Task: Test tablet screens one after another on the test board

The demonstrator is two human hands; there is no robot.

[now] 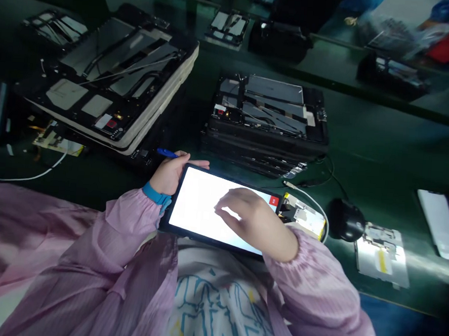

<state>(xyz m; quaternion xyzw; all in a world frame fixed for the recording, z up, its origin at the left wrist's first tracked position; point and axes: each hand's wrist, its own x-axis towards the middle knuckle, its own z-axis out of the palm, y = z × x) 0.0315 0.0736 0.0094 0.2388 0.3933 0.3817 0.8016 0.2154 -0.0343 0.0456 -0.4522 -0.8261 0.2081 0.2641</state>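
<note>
A tablet [199,207] with a bright white screen and a small red patch at its upper right corner rests tilted against my lap at the table's near edge. My left hand [171,174] grips the tablet's left edge, thumb along the top, with a blue pen [167,153] held between the fingers. My right hand [257,220] lies over the screen, fingers spread and pointing left, fingertips touching or just above the glass. Both arms wear pink sleeves; a blue band circles my left wrist.
A stack of opened tablet housings [267,120] stands behind the tablet. A larger tilted stack [111,80] lies at the left. A white cable [310,197], circuit board [301,216], black round object [345,219] and metal plate [382,253] lie right.
</note>
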